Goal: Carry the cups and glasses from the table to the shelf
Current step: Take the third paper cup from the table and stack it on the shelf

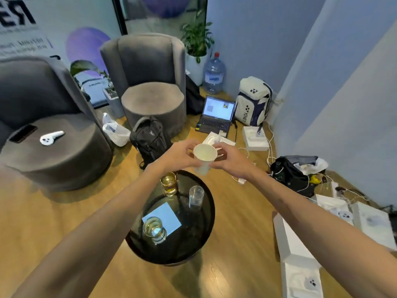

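Grip: left hand [179,155] and right hand [231,161] clasp paper cup [204,157] | cup between palms, above table [193,244]

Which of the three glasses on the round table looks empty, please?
The clear glass at the table's right edge looks empty. The glass at the far edge and the glass nearest the camera both hold yellowish liquid.

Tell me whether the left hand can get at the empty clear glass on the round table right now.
Probably not yet: the left hand and right hand both hold the paper cup. Nothing stands over the clear glass.
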